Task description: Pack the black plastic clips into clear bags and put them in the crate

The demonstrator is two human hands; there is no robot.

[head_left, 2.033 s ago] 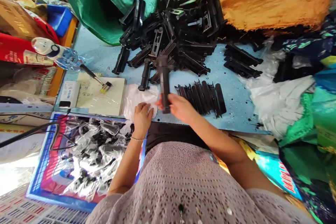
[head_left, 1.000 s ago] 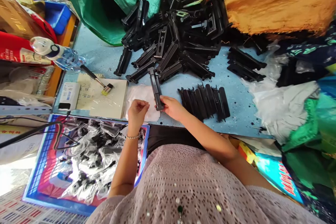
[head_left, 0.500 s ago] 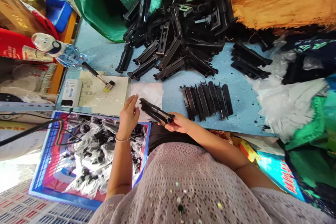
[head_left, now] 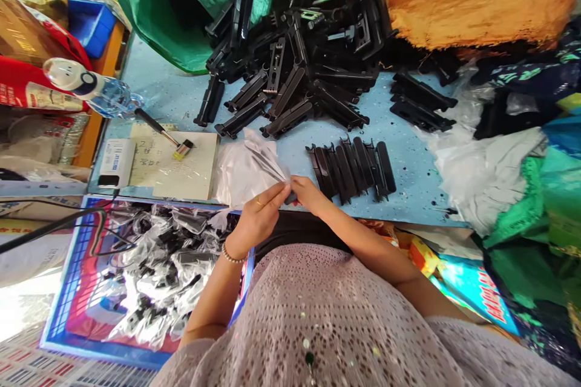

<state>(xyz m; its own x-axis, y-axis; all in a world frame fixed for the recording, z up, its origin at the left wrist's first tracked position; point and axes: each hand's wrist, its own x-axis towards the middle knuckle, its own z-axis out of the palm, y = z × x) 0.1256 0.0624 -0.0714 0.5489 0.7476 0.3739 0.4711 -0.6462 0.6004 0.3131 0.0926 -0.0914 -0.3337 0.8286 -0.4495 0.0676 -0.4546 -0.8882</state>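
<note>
My left hand point(head_left: 262, 216), with a ring and a bead bracelet, pinches the edge of a clear plastic bag point(head_left: 265, 160) at the table's front edge. My right hand point(head_left: 309, 195) meets it there, fingers closed on a black plastic part point(head_left: 291, 198). Most of that part is hidden by my fingers; whether its end is inside the bag I cannot tell. The bag rises crumpled over a stack of flat clear bags point(head_left: 229, 172). Right of my hands, a row of several black plastic parts point(head_left: 351, 166) lies side by side.
A heap of black parts point(head_left: 295, 72) spreads from a green sack point(head_left: 190, 42). A brush point(head_left: 181, 148) rests on cardboard, near a water bottle point(head_left: 113, 97). Below left stands a blue crate point(head_left: 59, 308) of bagged parts. White plastic point(head_left: 494, 175) lies at right.
My hands have come together at the table edge. The left has picked up a plastic bag from the stack, and the right has brought the black part against it.
</note>
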